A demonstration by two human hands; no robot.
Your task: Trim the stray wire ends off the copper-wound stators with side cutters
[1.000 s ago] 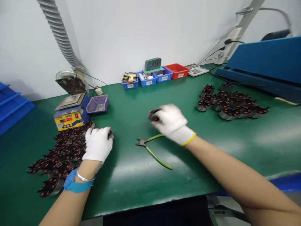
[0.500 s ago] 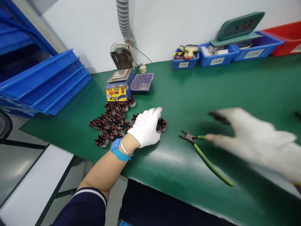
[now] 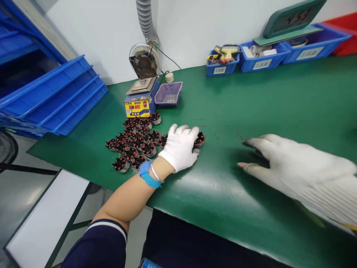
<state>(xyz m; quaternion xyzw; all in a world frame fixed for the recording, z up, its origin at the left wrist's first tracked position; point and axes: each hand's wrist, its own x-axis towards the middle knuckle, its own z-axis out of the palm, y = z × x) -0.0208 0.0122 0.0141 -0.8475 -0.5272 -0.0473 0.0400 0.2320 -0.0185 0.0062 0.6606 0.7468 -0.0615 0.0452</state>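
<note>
My left hand (image 3: 181, 148), in a white glove with a blue wrist strap, is curled over a small black stator wound with copper wire (image 3: 200, 139) at the right edge of a pile of like stators (image 3: 134, 143). My right hand (image 3: 295, 173), also gloved, lies low over the green mat (image 3: 251, 100) with its fingers stretched out to the left. It covers the green-handled cutters; only a dim strip of handle (image 3: 310, 216) shows under the wrist. Thin wire scraps (image 3: 216, 134) lie between the hands.
Behind the pile stand a yellow-fronted solder pot (image 3: 139, 106), a small fan (image 3: 145, 64) under a grey hose, and a purple tray (image 3: 169, 93). Blue bins (image 3: 223, 67) and a green clock (image 3: 292, 18) line the wall. Stacked blue trays (image 3: 55, 96) sit left.
My head has turned left toward the pile. My right hand let go of its stator and came down over the cutters. My left hand stays on a stator at the pile's edge.
</note>
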